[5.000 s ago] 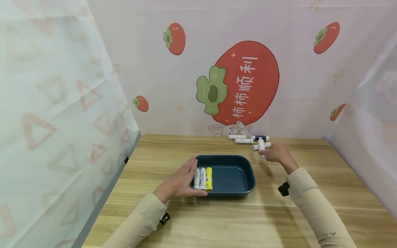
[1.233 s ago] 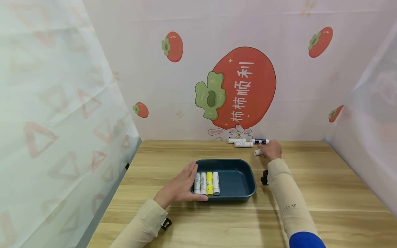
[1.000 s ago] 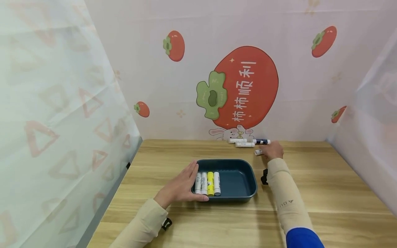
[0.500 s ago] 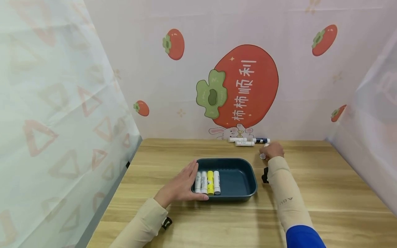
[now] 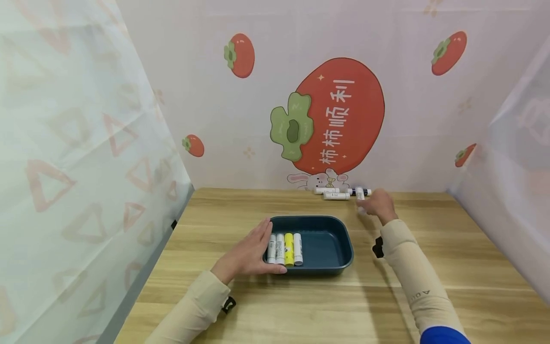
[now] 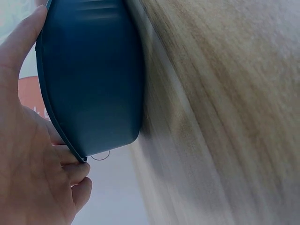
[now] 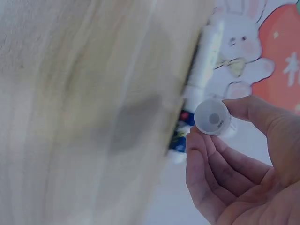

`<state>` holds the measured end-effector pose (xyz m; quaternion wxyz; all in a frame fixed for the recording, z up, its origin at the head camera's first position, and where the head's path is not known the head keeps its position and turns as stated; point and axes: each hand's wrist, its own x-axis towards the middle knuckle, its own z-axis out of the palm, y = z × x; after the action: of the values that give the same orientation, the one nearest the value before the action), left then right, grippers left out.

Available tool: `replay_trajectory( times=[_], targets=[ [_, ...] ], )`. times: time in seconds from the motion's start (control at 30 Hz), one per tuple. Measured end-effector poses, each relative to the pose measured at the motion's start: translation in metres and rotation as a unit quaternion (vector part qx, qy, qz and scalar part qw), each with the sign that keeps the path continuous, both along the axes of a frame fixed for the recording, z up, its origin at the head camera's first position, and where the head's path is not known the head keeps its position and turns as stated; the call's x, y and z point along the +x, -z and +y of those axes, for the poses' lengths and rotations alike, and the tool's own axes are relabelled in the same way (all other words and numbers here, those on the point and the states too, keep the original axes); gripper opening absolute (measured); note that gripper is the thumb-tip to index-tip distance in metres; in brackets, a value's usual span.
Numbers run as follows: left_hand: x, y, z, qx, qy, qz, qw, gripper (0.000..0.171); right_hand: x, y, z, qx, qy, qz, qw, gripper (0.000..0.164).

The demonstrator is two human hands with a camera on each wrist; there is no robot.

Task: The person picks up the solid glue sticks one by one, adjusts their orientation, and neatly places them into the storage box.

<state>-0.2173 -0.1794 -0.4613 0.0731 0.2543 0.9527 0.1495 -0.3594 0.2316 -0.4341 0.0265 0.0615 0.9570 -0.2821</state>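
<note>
My right hand [image 5: 379, 205] pinches a white glue stick [image 7: 212, 117] between thumb and fingertips, above the back of the table. Its round end faces the right wrist camera. My left hand [image 5: 249, 251] rests along the left end of a dark teal tray [image 5: 349, 248], thumb at the front rim and straight fingers at the left side. Inside the tray, side by side at the left, lie white glue sticks and a yellow glue stick [image 5: 289, 249], with a white glue stick [image 5: 298, 249] rightmost in the row. The left wrist view shows the tray's outer wall [image 6: 93, 84] standing on the wood.
At the back edge of the wooden table [image 5: 326, 306] lie a white stick [image 5: 326, 190], another white stick [image 5: 336, 196] and a dark blue stick [image 5: 368, 192], partly behind the held one. A printed sheet [image 5: 412, 114] hangs right behind them.
A white glue stick now lies in the tray right of the yellow one. My right hand has taken another white glue stick off the table and turned it upright. My left hand stays on the tray.
</note>
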Motion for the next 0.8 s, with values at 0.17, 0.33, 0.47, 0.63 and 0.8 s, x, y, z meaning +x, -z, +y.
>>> replay_trajectory(
  times=[0.17,0.33,0.47,0.63,0.8],
  targets=[
    [-0.002,0.001,0.000,-0.005,-0.001,0.000,1.0000,0.137,0.007,-0.019,-0.011,-0.006,-0.034,-0.004,0.999,0.043],
    [-0.001,0.000,0.000,0.001,-0.004,-0.006,1.0000,0.137,0.020,-0.036,-0.027,0.012,-0.068,-0.005,0.998,0.048],
    [-0.001,0.000,0.000,0.007,-0.005,-0.003,1.0000,0.137,0.033,-0.046,-0.040,0.022,-0.090,-0.006,0.996,0.045],
    [-0.001,0.001,0.000,0.003,-0.005,0.001,1.0000,0.137,0.052,-0.054,-0.057,0.030,-0.112,-0.022,0.993,0.045],
    [-0.001,0.002,0.000,0.009,0.000,0.001,1.0000,0.136,0.070,-0.054,-0.074,0.042,-0.144,-0.011,0.989,0.037]
  ],
)
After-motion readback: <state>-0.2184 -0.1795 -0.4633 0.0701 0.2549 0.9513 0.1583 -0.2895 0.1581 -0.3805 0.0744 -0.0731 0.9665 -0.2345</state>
